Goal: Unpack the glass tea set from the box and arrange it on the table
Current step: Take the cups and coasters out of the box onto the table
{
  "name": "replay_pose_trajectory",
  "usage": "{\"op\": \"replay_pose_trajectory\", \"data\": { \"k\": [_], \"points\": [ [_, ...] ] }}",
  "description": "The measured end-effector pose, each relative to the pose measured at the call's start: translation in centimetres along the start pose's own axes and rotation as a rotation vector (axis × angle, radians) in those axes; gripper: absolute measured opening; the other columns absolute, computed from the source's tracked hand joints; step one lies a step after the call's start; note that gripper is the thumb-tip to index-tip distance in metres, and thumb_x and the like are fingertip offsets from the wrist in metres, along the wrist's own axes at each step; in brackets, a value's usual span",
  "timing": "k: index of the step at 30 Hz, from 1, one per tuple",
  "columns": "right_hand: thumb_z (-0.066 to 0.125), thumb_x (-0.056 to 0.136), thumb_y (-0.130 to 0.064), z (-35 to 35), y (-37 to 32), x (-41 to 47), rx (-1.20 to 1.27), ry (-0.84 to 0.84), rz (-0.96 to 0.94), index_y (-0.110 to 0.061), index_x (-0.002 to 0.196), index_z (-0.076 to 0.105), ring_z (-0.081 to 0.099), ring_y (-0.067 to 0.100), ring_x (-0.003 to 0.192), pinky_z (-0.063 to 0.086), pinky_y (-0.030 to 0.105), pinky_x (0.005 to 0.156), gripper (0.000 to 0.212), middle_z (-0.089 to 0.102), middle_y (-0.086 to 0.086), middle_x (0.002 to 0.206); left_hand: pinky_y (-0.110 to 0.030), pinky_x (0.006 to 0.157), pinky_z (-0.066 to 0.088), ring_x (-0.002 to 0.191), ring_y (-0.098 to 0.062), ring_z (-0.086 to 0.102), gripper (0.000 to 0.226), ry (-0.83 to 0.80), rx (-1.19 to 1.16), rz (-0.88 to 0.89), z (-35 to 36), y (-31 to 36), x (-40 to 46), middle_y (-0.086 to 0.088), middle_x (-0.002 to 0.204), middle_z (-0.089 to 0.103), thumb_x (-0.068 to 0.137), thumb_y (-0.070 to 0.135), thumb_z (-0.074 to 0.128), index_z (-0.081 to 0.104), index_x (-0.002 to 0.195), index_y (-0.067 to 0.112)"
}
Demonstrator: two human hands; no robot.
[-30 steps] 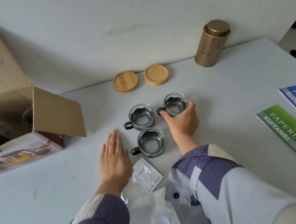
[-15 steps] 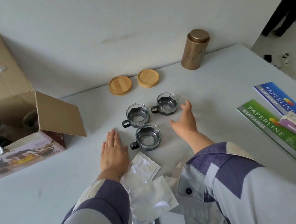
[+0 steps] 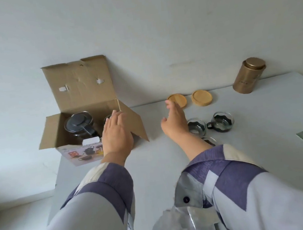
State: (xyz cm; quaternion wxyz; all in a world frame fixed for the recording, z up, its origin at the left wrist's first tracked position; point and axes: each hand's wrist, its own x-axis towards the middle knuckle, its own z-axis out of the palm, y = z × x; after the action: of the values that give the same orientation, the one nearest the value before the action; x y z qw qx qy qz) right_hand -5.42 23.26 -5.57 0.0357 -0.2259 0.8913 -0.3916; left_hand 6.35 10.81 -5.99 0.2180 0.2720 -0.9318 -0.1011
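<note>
Standing open at the worktop's (image 3: pixel 172 160) left edge, the cardboard box (image 3: pixel 79 97) exposes its glass teapot (image 3: pixel 80 127) for lifting; the left hand (image 3: pixel 116 135) hovers flat and empty over its flap, the right hand (image 3: pixel 175 123) reaches spread and empty, with glass cups (image 3: pixel 223 121) already grouped rightward.

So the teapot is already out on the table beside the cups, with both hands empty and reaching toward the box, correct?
Not quite: the head view shows the teapot still inside the open box, not beside the cups. The rest holds: left hand and right hand are empty, reaching toward the box.
</note>
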Motion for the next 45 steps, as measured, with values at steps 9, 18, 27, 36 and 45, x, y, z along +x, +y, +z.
{"op": "replay_pose_trajectory", "data": {
  "k": [9, 18, 27, 36, 45],
  "points": [
    [0.052, 0.089, -0.007, 8.4, -11.0, -1.4, -0.096, -0.228, -0.225, -0.015, 0.128, 0.055, 0.057, 0.024, 0.114, 0.046, 0.031, 0.098, 0.04, 0.062, 0.006, 0.123, -0.036, 0.12, 0.001, 0.147, -0.015, 0.003, 0.058, -0.011, 0.112, -0.299, -2.9, -10.8, 0.5, -0.001, 0.157, 0.019, 0.091, 0.013, 0.04, 0.026, 0.147, 0.011],
    [0.05, 0.091, -0.001, 14.1, -13.3, 2.5, -0.211, -0.405, 0.342, 0.001, 0.129, 0.048, 0.056, 0.029, 0.114, 0.046, 0.029, 0.083, 0.037, 0.057, 0.014, 0.128, -0.033, 0.12, 0.003, 0.147, -0.018, 0.004, 0.066, -0.056, 0.155, -0.327, -2.0, -14.0, -0.6, -0.006, 0.16, 0.008, 0.094, 0.037, 0.033, 0.016, 0.15, 0.008],
    [0.062, 0.084, -0.012, 17.3, -12.4, 5.0, -0.767, -0.377, -0.118, -0.004, 0.14, 0.03, 0.031, 0.031, 0.133, 0.037, 0.036, 0.103, 0.065, 0.034, 0.017, 0.144, -0.031, 0.119, 0.003, 0.147, -0.017, 0.003, 0.069, -0.031, 0.116, -0.327, -1.6, -14.5, -0.5, -0.005, 0.16, 0.007, 0.09, 0.036, 0.037, 0.017, 0.15, 0.009],
    [0.065, 0.082, -0.018, 17.9, -11.7, 5.7, -0.866, -0.359, -0.149, -0.007, 0.139, 0.033, 0.028, 0.03, 0.133, 0.033, 0.034, 0.105, 0.067, 0.034, 0.016, 0.144, -0.032, 0.119, 0.005, 0.147, -0.017, 0.006, 0.069, -0.009, 0.098, -0.343, -1.2, -14.3, -0.1, -0.006, 0.159, 0.011, 0.088, 0.034, 0.041, 0.02, 0.149, 0.008],
    [0.061, 0.085, -0.015, 17.0, -12.4, 5.3, -0.92, -0.281, -0.276, -0.005, 0.134, 0.039, 0.041, 0.029, 0.125, 0.034, 0.035, 0.102, 0.054, 0.046, 0.016, 0.136, -0.032, 0.119, 0.004, 0.147, -0.017, 0.006, 0.067, -0.016, 0.118, -0.341, -1.3, -14.0, -0.2, -0.006, 0.159, 0.012, 0.089, 0.033, 0.039, 0.022, 0.149, 0.008]
  ]
}}
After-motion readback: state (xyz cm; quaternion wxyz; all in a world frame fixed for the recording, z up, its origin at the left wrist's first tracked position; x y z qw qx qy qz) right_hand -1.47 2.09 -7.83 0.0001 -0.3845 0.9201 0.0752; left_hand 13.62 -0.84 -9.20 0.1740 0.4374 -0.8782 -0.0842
